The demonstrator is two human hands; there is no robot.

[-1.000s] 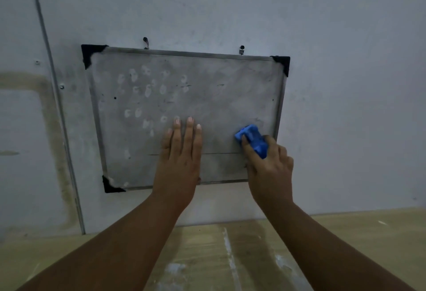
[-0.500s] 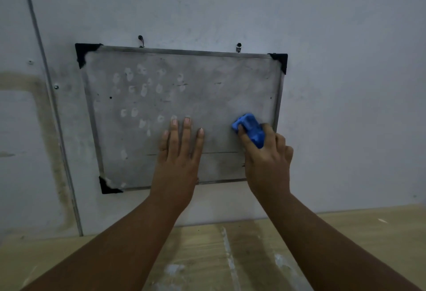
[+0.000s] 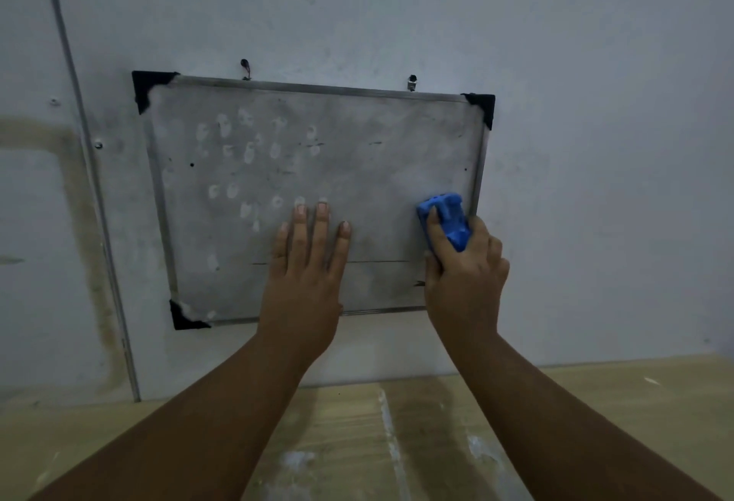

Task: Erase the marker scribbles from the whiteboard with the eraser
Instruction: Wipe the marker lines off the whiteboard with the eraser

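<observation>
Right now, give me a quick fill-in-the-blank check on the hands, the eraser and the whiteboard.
1. The right hand grips a ____ eraser.
2. The eraser sits against the whiteboard close to its ____ edge.
3. The left hand lies flat on the whiteboard, fingers straight, and holds ____.

Missing words: blue; right; nothing.

The view was dim, bluish-grey and evenly lit, with no lamp showing. The whiteboard [image 3: 357, 167] gave off no glare; its grey surface looked grainy and soft. Below the whiteboard the person's arms [image 3: 222, 401] were underexposed, and a blurred shadow lay on the wooden surface [image 3: 635, 401] between them. Left of the whiteboard a vertical strip [image 3: 91, 198] bowed with wide-angle distortion. Fine detail was smeared throughout.
</observation>
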